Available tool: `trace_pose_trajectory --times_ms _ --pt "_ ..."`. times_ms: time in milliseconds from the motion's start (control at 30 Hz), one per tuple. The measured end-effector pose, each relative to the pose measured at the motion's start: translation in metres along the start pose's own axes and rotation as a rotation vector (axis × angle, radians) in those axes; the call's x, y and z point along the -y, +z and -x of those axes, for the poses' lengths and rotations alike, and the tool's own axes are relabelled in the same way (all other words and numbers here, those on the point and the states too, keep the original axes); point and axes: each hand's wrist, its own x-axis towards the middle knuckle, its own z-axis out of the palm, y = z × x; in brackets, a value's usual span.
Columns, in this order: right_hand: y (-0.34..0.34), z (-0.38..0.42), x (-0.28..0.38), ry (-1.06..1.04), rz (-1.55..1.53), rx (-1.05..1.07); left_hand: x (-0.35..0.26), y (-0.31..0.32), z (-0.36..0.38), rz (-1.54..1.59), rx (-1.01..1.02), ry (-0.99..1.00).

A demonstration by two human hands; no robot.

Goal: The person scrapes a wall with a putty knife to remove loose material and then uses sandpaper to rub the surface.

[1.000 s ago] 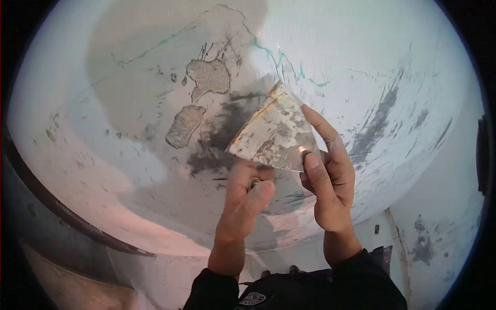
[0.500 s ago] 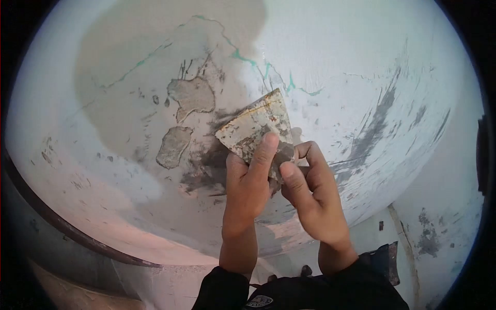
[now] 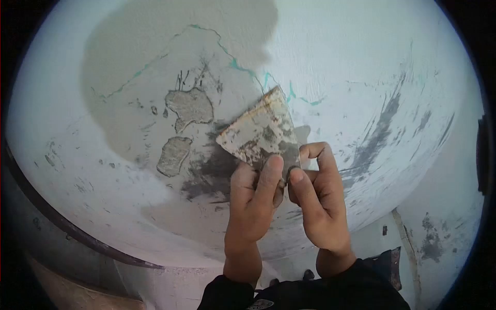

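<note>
A putty knife with a worn, plaster-crusted triangular blade is held up before the wall, its wide edge pointing up and left. My left hand grips it low, thumb pressed flat on the lower blade; the handle is hidden by the hands. On the other side, my right hand pinches the blade's narrow right end between thumb and curled fingers. Left of the blade, the wall has two rough bare patches, an upper one and a lower one.
A damp-looking grey area spreads over the wall's upper left, crossed by a green-edged crack. Dark scrape marks run down the right side. A dark curved edge borders the lower left. Floor with dark shoes shows below.
My left thumb has slid down, baring more of the blade. Both hands sit slightly lower in view, and the wall has shifted a little downward too.
</note>
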Motion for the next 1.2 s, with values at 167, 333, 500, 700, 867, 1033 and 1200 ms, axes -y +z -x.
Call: trace_pose_trajectory --times_ms 167,333,500,700,867,1033,1200 --pt "0.0 -0.004 0.002 0.015 0.039 -0.033 0.0 -0.011 0.011 -0.344 -0.097 0.092" --pt "-0.004 -0.009 -0.002 0.004 0.146 0.014 -0.023 -0.02 0.035 -1.129 -0.21 0.645" --pt "0.001 -0.011 -0.018 -0.167 0.163 -0.05 -0.034 -0.017 -0.016 -1.633 0.155 1.101" --pt "-0.001 -0.005 -0.017 -0.134 0.283 -0.022 -0.031 -0.023 -0.028 -1.731 0.34 1.094" --pt "0.003 0.0 -0.025 -0.118 0.197 -0.016 -0.043 -0.024 -0.034 -1.633 0.451 1.068" --pt "0.006 0.0 -0.018 -0.017 0.023 -0.028 -0.048 -0.018 -0.035 -1.655 0.437 1.081" --pt "0.009 0.0 -0.015 -0.007 0.046 -0.055 -0.05 -0.018 -0.034 -1.621 0.443 1.02"
